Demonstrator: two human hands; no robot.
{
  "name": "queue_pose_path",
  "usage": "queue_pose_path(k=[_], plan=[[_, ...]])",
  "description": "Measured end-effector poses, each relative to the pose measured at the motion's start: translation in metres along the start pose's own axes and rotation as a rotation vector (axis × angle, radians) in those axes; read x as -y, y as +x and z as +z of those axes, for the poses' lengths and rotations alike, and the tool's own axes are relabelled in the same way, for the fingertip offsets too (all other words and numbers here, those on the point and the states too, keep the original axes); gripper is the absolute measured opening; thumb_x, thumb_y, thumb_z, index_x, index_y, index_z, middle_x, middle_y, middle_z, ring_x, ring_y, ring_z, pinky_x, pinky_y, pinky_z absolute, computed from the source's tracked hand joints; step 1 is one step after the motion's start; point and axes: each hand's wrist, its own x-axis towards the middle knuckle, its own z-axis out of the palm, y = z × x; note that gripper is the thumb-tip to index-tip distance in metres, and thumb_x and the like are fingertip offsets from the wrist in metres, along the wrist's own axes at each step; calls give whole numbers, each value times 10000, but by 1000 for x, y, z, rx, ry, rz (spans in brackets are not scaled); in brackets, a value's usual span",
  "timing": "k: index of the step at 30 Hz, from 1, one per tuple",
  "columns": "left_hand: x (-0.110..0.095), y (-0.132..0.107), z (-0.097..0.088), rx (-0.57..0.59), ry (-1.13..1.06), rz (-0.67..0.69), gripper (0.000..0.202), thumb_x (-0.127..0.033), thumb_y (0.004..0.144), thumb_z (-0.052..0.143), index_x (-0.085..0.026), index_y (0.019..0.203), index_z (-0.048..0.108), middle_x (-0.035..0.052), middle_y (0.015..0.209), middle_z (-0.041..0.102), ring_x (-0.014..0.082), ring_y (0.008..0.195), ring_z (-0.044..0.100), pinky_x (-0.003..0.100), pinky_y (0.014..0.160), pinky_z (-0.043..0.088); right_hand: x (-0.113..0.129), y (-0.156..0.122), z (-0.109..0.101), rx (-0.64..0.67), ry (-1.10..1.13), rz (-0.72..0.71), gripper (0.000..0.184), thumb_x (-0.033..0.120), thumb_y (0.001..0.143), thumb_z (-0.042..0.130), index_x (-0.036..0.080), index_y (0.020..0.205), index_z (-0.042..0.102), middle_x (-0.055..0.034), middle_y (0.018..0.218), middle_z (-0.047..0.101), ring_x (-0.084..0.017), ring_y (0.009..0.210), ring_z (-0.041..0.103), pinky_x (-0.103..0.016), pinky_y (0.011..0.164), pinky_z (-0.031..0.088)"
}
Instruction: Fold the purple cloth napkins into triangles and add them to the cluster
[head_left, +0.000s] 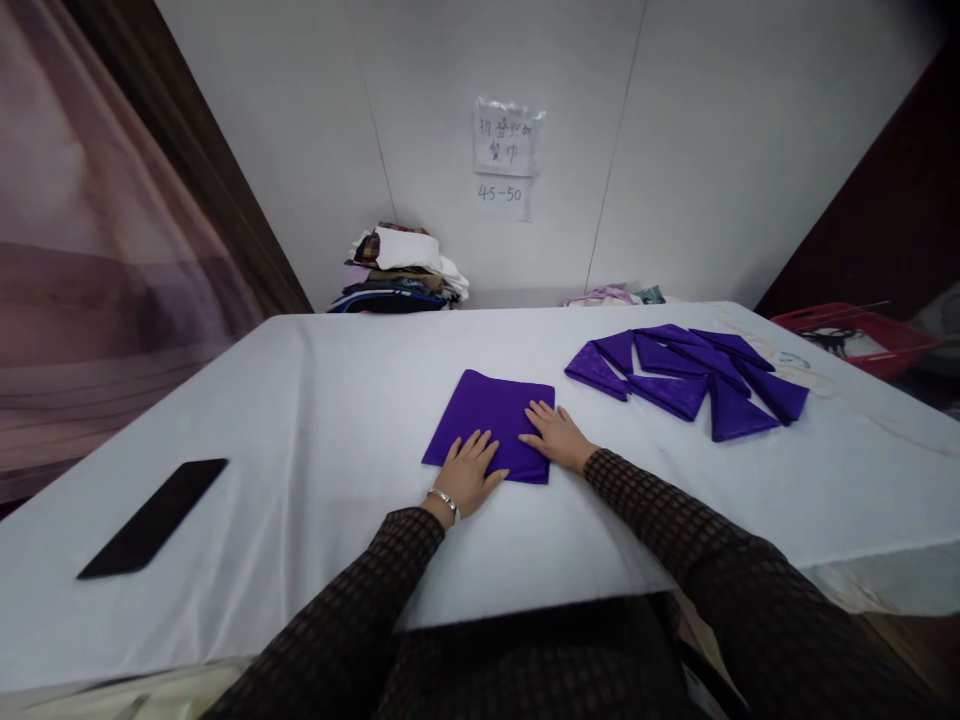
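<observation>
A purple cloth napkin (480, 410), folded into a rough square, lies flat on the white-covered table in front of me. My left hand (469, 478) rests on its near edge, palm down with fingers spread. On the right edge lies my right hand (559, 437), also flat, its fingers stretched toward the middle of the cloth. Neither hand grips the fabric. To the right, several purple napkins folded into narrow pointed shapes (667, 390) are spread in a loose, overlapping group.
The white tablecloth (360, 400) has creases on the left, where a dark flat rectangular object (154, 518) lies. Stacked clothes (405, 265) stand beyond the far edge, below a handwritten paper sign (506, 150). A red basket (862, 335) is off the right side.
</observation>
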Motion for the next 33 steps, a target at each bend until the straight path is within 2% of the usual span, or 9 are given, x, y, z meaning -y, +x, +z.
queue_pose_path(k=[8,12,15,18,21,23,27,31,33], plan=[[0,-2,-4,-11,-4,6,582,-540,898,326,-181,1345,424,112,1448,389,260,1360,282,510,1091,226,-37,3,-4,-53,-26,219,634,528,932,273,109,1404,332,-164,1486,274,-303,1378,186,-544,1071,146],[-9,-3,-12,-46,-17,92,660,-594,825,448,-192,1347,416,121,1435,402,289,1340,300,545,1092,179,-50,10,-4,-148,-4,208,542,392,944,278,101,1397,338,-162,1475,302,-285,1379,194,-498,1081,176],[-20,-1,-16,-64,-57,167,502,-431,826,533,-223,1280,488,86,1332,516,254,1245,411,488,1083,211,-56,16,-3,-195,36,137,518,236,902,307,113,1403,341,-147,1463,332,-264,1375,217,-488,1078,206],[-30,5,-15,-43,-56,197,364,-211,833,499,-238,1191,555,57,1165,608,208,1082,506,408,975,340,-59,21,-1,-156,64,28,568,124,829,338,136,1395,378,-120,1446,371,-244,1364,252,-476,1079,225],[-35,12,-13,-2,8,173,314,-117,844,433,-223,1078,612,61,1062,628,205,983,526,370,813,414,-63,23,0,-104,57,-34,512,123,838,343,157,1332,474,-98,1425,409,-234,1341,305,-471,1080,234],[-34,16,-12,3,42,159,292,-111,856,411,-219,1003,639,63,1015,636,206,944,532,362,760,422,-63,22,-1,-102,42,-38,474,147,861,344,154,1309,498,-99,1424,411,-230,1326,332,-464,1077,242],[-12,12,-19,-43,31,140,279,-117,846,429,-242,904,671,41,979,671,196,942,551,380,830,416,-50,5,-7,-120,-6,-55,424,195,881,374,127,1261,548,-127,1365,476,-239,1256,419,-416,1047,300],[39,-13,-27,-118,-21,4,366,-49,744,446,-288,882,686,0,1097,676,187,1121,518,436,1016,320,-14,-37,-15,-116,-64,-126,359,204,868,410,159,1144,637,-128,1204,586,-258,1069,531,-401,925,394],[64,-29,-28,-109,-31,-65,431,-47,718,424,-300,964,672,-14,1167,655,186,1185,491,473,1064,268,4,-55,-20,-86,-63,-170,326,230,871,430,189,1104,654,-115,1115,616,-253,987,553,-401,868,413]])
